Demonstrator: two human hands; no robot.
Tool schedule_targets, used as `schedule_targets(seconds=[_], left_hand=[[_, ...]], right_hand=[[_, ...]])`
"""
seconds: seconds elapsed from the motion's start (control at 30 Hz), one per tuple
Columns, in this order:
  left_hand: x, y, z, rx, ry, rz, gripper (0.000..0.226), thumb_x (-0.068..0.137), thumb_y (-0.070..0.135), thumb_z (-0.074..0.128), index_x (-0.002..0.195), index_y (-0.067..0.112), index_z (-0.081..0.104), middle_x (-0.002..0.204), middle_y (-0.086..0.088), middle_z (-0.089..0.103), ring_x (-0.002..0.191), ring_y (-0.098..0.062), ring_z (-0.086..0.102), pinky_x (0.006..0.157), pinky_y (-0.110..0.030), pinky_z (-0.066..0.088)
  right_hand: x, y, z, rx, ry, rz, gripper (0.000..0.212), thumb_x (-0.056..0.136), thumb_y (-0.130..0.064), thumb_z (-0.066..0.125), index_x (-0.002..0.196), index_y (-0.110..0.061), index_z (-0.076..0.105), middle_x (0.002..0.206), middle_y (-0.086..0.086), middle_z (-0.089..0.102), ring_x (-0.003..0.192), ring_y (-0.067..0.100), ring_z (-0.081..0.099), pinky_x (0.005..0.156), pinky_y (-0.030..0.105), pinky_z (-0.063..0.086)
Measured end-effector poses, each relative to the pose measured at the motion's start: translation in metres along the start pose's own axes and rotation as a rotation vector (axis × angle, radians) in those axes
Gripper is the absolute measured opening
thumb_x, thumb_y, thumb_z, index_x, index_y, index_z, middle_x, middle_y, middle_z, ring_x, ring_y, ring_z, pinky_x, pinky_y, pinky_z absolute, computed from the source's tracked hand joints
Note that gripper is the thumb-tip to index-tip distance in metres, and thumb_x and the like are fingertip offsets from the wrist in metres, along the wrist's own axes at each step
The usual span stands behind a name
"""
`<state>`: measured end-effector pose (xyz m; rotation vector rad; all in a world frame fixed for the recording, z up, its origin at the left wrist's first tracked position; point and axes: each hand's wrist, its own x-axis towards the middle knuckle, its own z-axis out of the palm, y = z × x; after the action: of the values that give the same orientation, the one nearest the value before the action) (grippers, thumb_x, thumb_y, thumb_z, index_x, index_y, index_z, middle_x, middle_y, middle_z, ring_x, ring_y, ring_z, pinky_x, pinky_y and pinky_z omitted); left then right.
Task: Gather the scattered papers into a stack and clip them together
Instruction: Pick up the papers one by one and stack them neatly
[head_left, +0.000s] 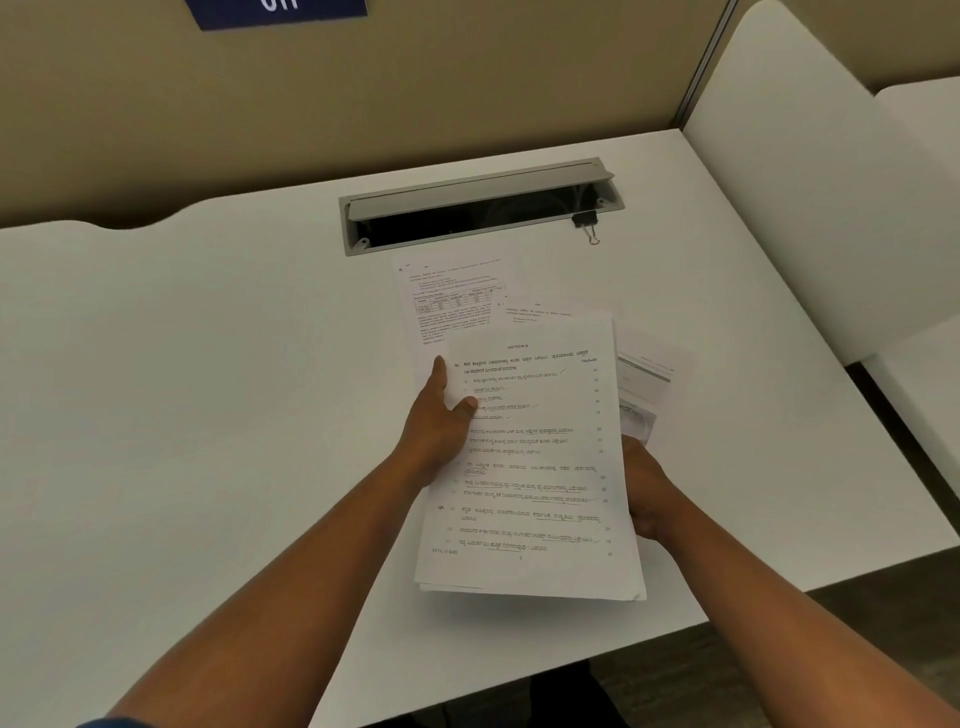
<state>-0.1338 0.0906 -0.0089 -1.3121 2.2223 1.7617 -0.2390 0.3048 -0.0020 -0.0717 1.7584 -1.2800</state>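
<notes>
A stack of printed papers (540, 467) is lifted slightly above the white desk (208, 364). My left hand (441, 421) holds its left edge, thumb on top of the top sheet and fingers beneath. My right hand (644, 493) grips the right edge from under the sheets and is mostly hidden by them. Two more sheets lie flat beyond the stack: one with a table (447, 296) and one partly covered (540, 312). Another loose sheet (649, 374) pokes out at the right. A black binder clip (586, 222) lies by the cable tray.
A grey cable tray (483, 208) with its lid raised is set into the desk at the back. A beige partition wall (363, 93) stands behind it. A white side divider (810, 208) borders the desk on the right, where the desk edge drops to a dark floor.
</notes>
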Motion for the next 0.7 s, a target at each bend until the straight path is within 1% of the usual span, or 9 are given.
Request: schedule_targets(seconds=[0.17, 0.3, 0.4, 0.47, 0.5, 0.57, 0.63, 0.67, 0.7], left_hand=[[0.003, -0.003, -0.001, -0.022, -0.012, -0.008, 0.078, 0.103, 0.026, 0.056, 0.161, 0.029, 0.004, 0.166, 0.005, 0.022, 0.151, -0.022, 0.026, 0.122, -0.042, 0.028], [0.004, -0.006, -0.001, -0.055, -0.024, -0.007, 0.08, 0.102, 0.025, 0.057, 0.161, 0.031, 0.004, 0.166, 0.005, 0.022, 0.151, -0.023, 0.027, 0.121, -0.045, 0.029], [0.005, -0.007, -0.002, -0.097, -0.016, -0.024, 0.081, 0.1, 0.024, 0.06, 0.161, 0.029, 0.006, 0.165, 0.003, 0.025, 0.15, -0.023, 0.029, 0.119, -0.045, 0.033], [0.005, -0.005, -0.003, -0.129, -0.008, -0.059, 0.077, 0.099, 0.023, 0.062, 0.159, 0.025, 0.015, 0.156, 0.003, 0.036, 0.141, -0.021, 0.041, 0.11, -0.041, 0.041], [0.007, -0.006, -0.004, -0.155, -0.01, -0.084, 0.07, 0.098, 0.023, 0.065, 0.156, 0.022, 0.025, 0.148, 0.005, 0.044, 0.132, -0.02, 0.049, 0.103, -0.038, 0.046], [0.014, -0.009, -0.007, -0.255, -0.031, -0.149, 0.052, 0.094, 0.02, 0.07, 0.141, 0.016, 0.047, 0.139, -0.002, 0.06, 0.115, -0.022, 0.064, 0.094, -0.041, 0.055], [0.016, -0.01, -0.01, -0.32, -0.045, -0.185, 0.035, 0.094, 0.015, 0.07, 0.126, 0.011, 0.059, 0.123, -0.008, 0.071, 0.1, -0.024, 0.071, 0.084, -0.041, 0.06], [0.017, -0.01, -0.011, -0.305, -0.03, -0.172, 0.03, 0.094, 0.014, 0.07, 0.122, 0.01, 0.06, 0.118, -0.007, 0.072, 0.098, -0.023, 0.072, 0.078, -0.038, 0.061], [0.016, -0.009, -0.012, -0.284, -0.011, -0.149, 0.028, 0.094, 0.013, 0.069, 0.121, 0.011, 0.061, 0.115, -0.005, 0.072, 0.096, -0.022, 0.071, 0.074, -0.033, 0.059]], right_hand=[[-0.005, -0.005, 0.004, 0.017, 0.002, -0.006, 0.02, 0.101, -0.006, 0.052, 0.092, -0.01, 0.07, 0.068, 0.003, 0.071, 0.052, 0.012, 0.065, 0.045, 0.02, 0.048], [-0.003, -0.004, 0.004, 0.043, 0.009, 0.015, 0.018, 0.103, -0.009, 0.049, 0.094, -0.004, 0.064, 0.066, 0.004, 0.065, 0.047, 0.01, 0.059, 0.043, 0.019, 0.045], [0.0, -0.001, 0.003, 0.034, 0.0, 0.011, 0.017, 0.103, -0.008, 0.049, 0.096, -0.003, 0.064, 0.065, 0.003, 0.066, 0.049, 0.011, 0.06, 0.045, 0.019, 0.046], [0.0, 0.0, 0.003, 0.026, 0.001, 0.007, 0.016, 0.102, -0.008, 0.05, 0.098, -0.003, 0.065, 0.068, 0.003, 0.067, 0.053, 0.013, 0.061, 0.047, 0.02, 0.047], [-0.001, -0.001, 0.002, 0.014, -0.002, 0.004, 0.017, 0.102, -0.008, 0.051, 0.097, -0.005, 0.066, 0.068, 0.003, 0.068, 0.053, 0.013, 0.061, 0.047, 0.02, 0.048], [-0.002, -0.001, 0.002, -0.023, 0.006, -0.004, 0.02, 0.102, -0.007, 0.051, 0.091, -0.009, 0.068, 0.068, 0.001, 0.069, 0.054, 0.014, 0.062, 0.047, 0.02, 0.048], [-0.003, -0.003, 0.005, -0.029, 0.013, -0.015, 0.027, 0.102, -0.009, 0.052, 0.083, -0.014, 0.071, 0.07, 0.003, 0.07, 0.055, 0.014, 0.063, 0.05, 0.023, 0.049], [-0.002, -0.005, 0.006, 0.024, 0.006, -0.011, 0.032, 0.103, -0.016, 0.051, 0.082, -0.017, 0.074, 0.077, 0.007, 0.072, 0.059, 0.016, 0.067, 0.056, 0.026, 0.051], [-0.002, -0.007, 0.007, 0.137, -0.031, 0.005, 0.038, 0.105, -0.029, 0.046, 0.086, -0.023, 0.078, 0.088, 0.011, 0.075, 0.07, 0.02, 0.072, 0.063, 0.03, 0.055]])
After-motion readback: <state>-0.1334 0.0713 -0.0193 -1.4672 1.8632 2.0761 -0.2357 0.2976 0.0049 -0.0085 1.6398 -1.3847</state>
